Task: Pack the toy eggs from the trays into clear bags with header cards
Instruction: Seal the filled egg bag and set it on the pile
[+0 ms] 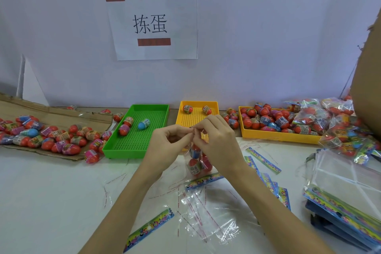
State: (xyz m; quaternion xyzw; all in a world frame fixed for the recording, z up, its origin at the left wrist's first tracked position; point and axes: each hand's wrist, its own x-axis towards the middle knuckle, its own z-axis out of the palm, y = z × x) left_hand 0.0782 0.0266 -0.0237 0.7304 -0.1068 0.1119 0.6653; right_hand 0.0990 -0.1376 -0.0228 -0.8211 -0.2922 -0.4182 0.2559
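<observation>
A white surface [51, 202] carries a green tray [137, 146], a small yellow tray [181, 113] and a larger yellow tray [276, 137] along its back edge. Flattened cardboard [31, 107] heaped with toy eggs [47, 144] lies at the left. Nearer lie loose header cards [148, 229], an empty clear bag [208, 218] and, at the right, what seems a stack of bags [342, 175].
</observation>
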